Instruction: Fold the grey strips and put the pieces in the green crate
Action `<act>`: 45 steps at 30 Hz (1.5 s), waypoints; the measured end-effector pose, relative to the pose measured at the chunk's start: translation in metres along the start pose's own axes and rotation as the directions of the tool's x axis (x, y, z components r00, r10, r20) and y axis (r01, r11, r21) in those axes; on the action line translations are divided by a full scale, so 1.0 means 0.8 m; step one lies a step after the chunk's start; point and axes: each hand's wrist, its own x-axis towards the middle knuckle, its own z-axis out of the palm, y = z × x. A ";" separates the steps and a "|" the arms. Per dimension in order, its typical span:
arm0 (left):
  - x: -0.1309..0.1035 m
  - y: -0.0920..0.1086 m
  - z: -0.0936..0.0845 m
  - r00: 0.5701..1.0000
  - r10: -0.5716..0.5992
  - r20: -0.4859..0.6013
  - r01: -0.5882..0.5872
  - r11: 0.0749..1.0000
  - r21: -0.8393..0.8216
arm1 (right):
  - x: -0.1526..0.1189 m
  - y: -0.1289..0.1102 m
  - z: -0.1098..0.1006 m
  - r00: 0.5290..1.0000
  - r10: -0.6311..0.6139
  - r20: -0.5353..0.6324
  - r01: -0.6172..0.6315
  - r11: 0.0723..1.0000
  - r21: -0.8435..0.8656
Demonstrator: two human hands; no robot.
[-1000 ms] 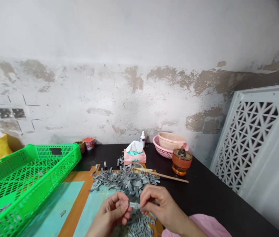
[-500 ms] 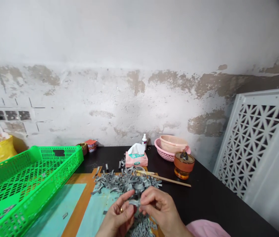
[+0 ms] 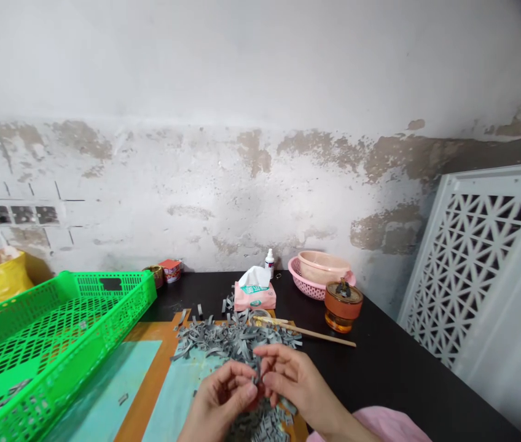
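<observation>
A small grey strip [image 3: 255,376], bent and partly covered by fingers, is between my two hands. My left hand [image 3: 226,393] pinches it between thumb and forefinger. My right hand [image 3: 290,377] meets it from the other side, thumb and curled fingers at the strip and forefinger lifted. Just beyond my hands lies a heap of loose grey strips [image 3: 223,337]. Below them is a pile of small folded grey pieces [image 3: 272,426], partly hidden by my hands and wrists.
A green plastic crate [image 3: 104,331] with some grey pieces stands at left. Behind the heap are a tissue pack [image 3: 255,299] and a white bottle [image 3: 270,264]. A wooden stick [image 3: 325,336], an amber jar [image 3: 343,307] and pink baskets [image 3: 322,267] are to the right.
My hands have turned and closed in on each other. The strip, stretched between them before, is now bent and more hidden. My right forefinger has lifted.
</observation>
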 end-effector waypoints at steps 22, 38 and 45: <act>0.003 -0.012 -0.006 0.992 0.047 -0.118 -0.021 0.976 0.215 | 0.002 -0.001 -0.006 0.969 0.242 -0.040 -0.243 0.970 -0.012; 0.003 -0.009 -0.008 0.984 0.155 -0.084 -0.102 0.889 0.446 | 0.004 -0.004 0.004 0.976 0.185 -0.112 -0.182 0.983 0.037; 0.002 -0.006 -0.007 0.959 0.282 -0.018 -0.239 0.844 0.479 | -0.003 -0.005 0.006 0.988 0.152 -0.004 -0.149 0.973 0.179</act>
